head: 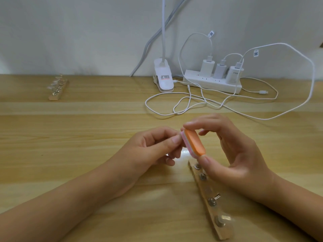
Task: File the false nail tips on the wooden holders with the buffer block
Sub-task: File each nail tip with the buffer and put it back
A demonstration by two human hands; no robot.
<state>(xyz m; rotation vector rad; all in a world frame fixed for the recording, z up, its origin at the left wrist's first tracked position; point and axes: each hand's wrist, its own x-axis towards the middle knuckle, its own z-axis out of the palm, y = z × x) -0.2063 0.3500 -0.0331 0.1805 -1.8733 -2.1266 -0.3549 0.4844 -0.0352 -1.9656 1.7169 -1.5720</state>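
Observation:
My right hand [232,154] pinches an orange and pink buffer block [245,143] by its two ends, forefinger on top and thumb below. My left hand [157,145] pinches something small against the block's pink side; the thing itself is hidden by my fingertips. Below the block a wooden holder [209,199] lies on the table at a slant, with several metal studs and clear nail tips on it. A second wooden holder [57,88] with several nail tips lies far back on the left.
A white power strip [211,82] with three chargers sits at the back right, its white cables [192,103] looping over the table just behind my hands. A white clip lamp [163,77] stands next to it by the wall.

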